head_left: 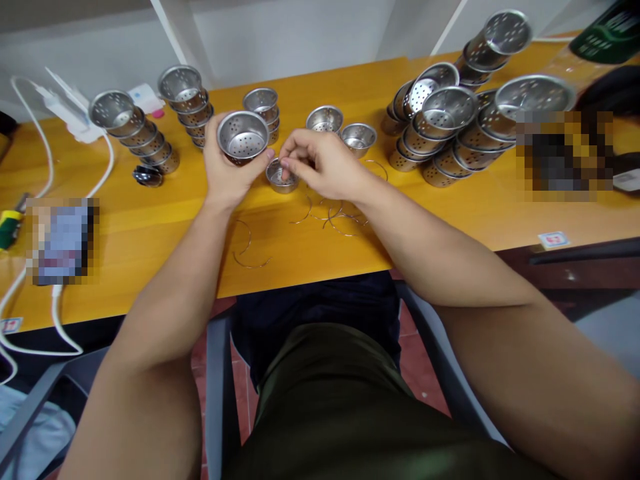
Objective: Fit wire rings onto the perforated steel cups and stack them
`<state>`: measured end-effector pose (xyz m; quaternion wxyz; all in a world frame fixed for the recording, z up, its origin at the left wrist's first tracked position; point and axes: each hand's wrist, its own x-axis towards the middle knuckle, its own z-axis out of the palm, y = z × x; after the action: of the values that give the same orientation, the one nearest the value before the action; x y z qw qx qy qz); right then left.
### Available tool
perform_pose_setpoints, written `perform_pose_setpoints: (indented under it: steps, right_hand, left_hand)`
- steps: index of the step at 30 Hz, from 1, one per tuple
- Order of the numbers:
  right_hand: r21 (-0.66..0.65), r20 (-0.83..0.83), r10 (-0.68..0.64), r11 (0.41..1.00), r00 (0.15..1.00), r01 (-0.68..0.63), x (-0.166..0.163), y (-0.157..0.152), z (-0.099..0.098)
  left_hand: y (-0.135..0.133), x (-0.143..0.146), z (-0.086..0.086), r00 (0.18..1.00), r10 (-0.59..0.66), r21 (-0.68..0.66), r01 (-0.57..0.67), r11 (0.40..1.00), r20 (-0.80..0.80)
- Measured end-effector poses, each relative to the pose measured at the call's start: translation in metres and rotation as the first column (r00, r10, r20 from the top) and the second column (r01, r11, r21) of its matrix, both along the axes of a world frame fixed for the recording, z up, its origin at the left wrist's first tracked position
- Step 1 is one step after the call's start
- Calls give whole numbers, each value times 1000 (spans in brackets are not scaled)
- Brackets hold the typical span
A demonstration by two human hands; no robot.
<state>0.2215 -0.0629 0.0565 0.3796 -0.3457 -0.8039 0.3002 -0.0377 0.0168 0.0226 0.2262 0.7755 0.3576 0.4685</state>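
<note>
My left hand (227,170) is wrapped round a perforated metal cup (243,137), holding it upright with its mouth toward me. Just right of it, my right hand (320,160) hovers with thumb and fingers pinched over a small shallow perforated cup (283,181). Whatever the pinch holds, if anything, is too small to make out. Thin curved wires (340,217) lie loose on the table below my right hand, and a few more wire pieces (250,265) lie nearer the front edge. Behind my hands stand a short stack of cups (261,103), a cup (324,120) and another cup (359,138).
Leaning stacks of cups stand at the left (150,143) and back left (187,110). A larger group of stacked cups (445,127) fills the right. A phone (65,243) with a white cable (57,313) lies at the left; a green-labelled bottle (605,37) stands far right.
</note>
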Motion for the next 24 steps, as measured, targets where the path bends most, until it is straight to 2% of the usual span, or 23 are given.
perform_pose_setpoints:
  steps: [3, 8, 13, 18, 24]
  right_hand:
    - [-12, -38, 8, 1000, 999, -8, -2, 3, -3]
    - [20, -19, 15, 1000, 1000, -15, -1, 5, -4]
    - [41, 38, -21, 999, 999, 20, 1, 6, -7]
    - [98, -17, -107, 989, 994, 108, -1, 13, -14]
    - [128, -265, -180, 967, 947, 220, -5, 23, -18]
  left_hand:
    - [5, 0, -5, 988, 84, -66, -76, 995, 133]
    - [11, -2, -13, 986, 134, -15, -134, 991, 103]
    - [8, -3, -10, 980, 170, -14, -169, 985, 99]
    - [10, -4, -8, 972, 90, -11, -90, 996, 217]
    - [25, -3, -26, 965, -88, 72, 72, 995, 247]
